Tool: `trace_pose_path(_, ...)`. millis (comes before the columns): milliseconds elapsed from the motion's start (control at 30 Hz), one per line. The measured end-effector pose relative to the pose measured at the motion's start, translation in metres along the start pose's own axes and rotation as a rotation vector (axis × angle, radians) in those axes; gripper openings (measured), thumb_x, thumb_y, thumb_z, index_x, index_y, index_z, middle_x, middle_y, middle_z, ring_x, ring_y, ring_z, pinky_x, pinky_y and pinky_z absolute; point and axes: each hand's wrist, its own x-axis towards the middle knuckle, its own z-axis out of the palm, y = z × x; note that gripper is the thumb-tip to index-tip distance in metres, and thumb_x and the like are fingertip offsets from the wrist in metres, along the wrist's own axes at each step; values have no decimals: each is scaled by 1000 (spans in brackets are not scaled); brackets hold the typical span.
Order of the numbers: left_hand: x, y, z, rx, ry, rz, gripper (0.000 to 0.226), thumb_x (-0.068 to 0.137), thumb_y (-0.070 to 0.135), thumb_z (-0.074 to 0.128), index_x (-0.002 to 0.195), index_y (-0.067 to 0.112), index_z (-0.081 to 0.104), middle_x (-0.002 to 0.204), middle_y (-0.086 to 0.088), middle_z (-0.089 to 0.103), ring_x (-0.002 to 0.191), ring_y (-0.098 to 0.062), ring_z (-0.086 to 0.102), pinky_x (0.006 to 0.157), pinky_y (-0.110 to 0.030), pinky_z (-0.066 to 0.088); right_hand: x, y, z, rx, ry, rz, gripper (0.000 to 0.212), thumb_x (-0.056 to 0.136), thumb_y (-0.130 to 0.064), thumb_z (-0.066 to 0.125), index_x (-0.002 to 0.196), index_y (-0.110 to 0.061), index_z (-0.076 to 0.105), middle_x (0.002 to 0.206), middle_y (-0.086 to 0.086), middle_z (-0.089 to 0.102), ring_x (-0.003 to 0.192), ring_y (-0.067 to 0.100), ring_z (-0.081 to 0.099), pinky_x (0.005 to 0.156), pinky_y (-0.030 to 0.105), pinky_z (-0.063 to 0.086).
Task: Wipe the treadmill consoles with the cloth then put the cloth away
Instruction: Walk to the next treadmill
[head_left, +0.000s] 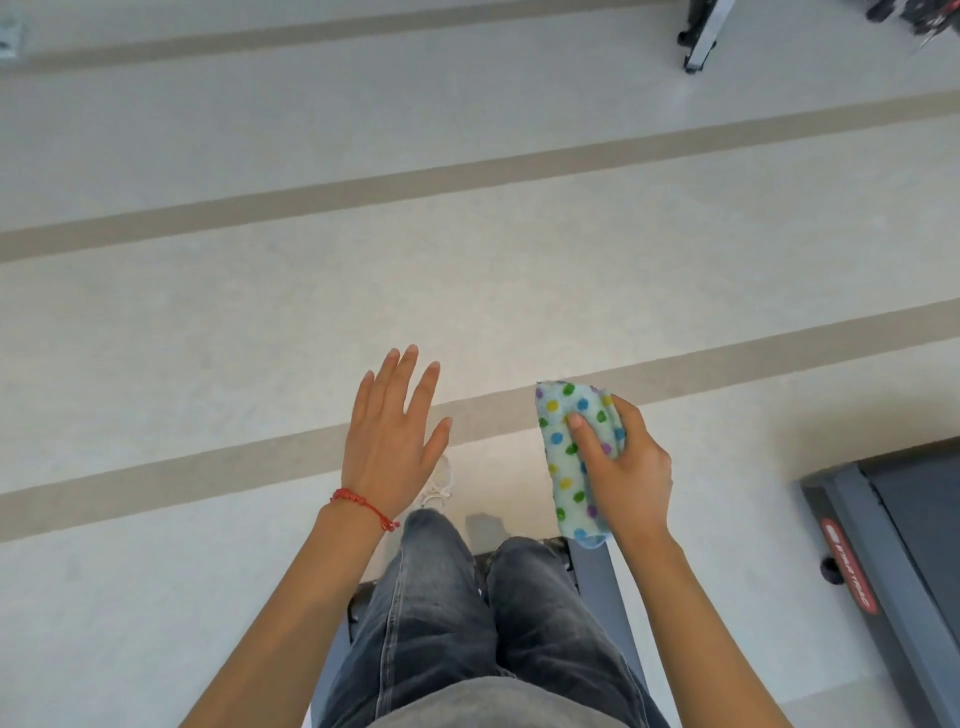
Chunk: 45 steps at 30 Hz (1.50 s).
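Observation:
A pale blue cloth (566, 457) with coloured dots is folded and held in the air over the floor. My right hand (623, 467) grips it, thumb across its front. My left hand (389, 431) hovers to the left, fingers spread and straight, holding nothing, a red string bracelet at the wrist. No treadmill console shows in this view. Below my hands are my legs in grey jeans and the rear end of a treadmill deck (597, 582) that I stand on.
A second treadmill's grey rear end (883, 545) with a red label lies at the lower right. A metal equipment leg (701, 36) stands at the top right. The pale floor (311, 312) with tan stripes stretches ahead.

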Motion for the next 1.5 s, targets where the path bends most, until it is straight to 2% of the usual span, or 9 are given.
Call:
trace_pose_path(267,94,-83,97,22,14,70,53,92,36,35,132,4,49,140,-22,44,129,-38,39,105,-50,24,113,8,114,90,94,20,44,85,-45,58,124,-24,52,93,-9,57,83,13,58,74,30,52)
trace_pose_path(400,138,-127,113,55,9,88,54,92,37,35,131,3,50,139,-22,44,129,-39,41,105,-51,24,160,-9,161,122,103,22,45,85,-45,59,124,-22,52,96,-9,58,86,13,59,74,29,53)
trace_pose_path(667,224,-159,131,42,-17,143,53,92,36,36,131,4,51,139,-21,45,128,-39,42,106,-51,22,234,-35,184,117,117,79,45,86,-44,58,125,-22,51,95,-11,56,82,11,57,68,23,48)
trace_pose_path(800,285,-151,160,-25,-9,198,50,91,33,41,132,5,49,140,-21,44,132,-36,35,111,-42,17,290,-28,182,115,138,129,46,85,-47,57,125,-24,51,95,-10,57,83,12,58,72,28,52)
trace_pose_path(933,358,-129,185,3,-45,256,50,90,32,43,130,3,52,138,-22,45,130,-38,39,107,-51,31,359,-24,167,125,155,167,46,85,-50,56,124,-26,50,96,-10,56,85,14,58,76,32,54)
trace_pose_path(1100,451,-91,198,41,-56,372,47,94,34,49,129,3,53,136,-22,48,127,-39,43,104,-53,29,432,-23,135,127,190,203,45,84,-48,58,124,-26,51,94,-9,58,85,15,59,78,35,53)
trace_pose_path(1200,503,-67,203,22,-64,416,52,84,29,62,128,2,54,135,-22,48,126,-40,45,102,-55,27,469,-21,118,146,221,268,45,85,-48,57,124,-27,50,93,-9,57,86,17,58,81,39,53)
trace_pose_path(1300,555,-46,213,-20,-91,495,56,78,24,71,127,3,53,134,-22,49,125,-40,46,100,-56,33,502,-17,105,213,273,354,43,85,-51,56,123,-32,49,94,-9,58,89,18,61,80,41,55)
trace_pose_path(1500,659,-2,250,-94,-134,755,48,84,23,63,127,4,50,134,-23,49,125,-39,43,99,-55,37,571,-5,87,272,438,544,41,85,-50,55,122,-34,48,87,-13,56,86,17,60,73,35,54)
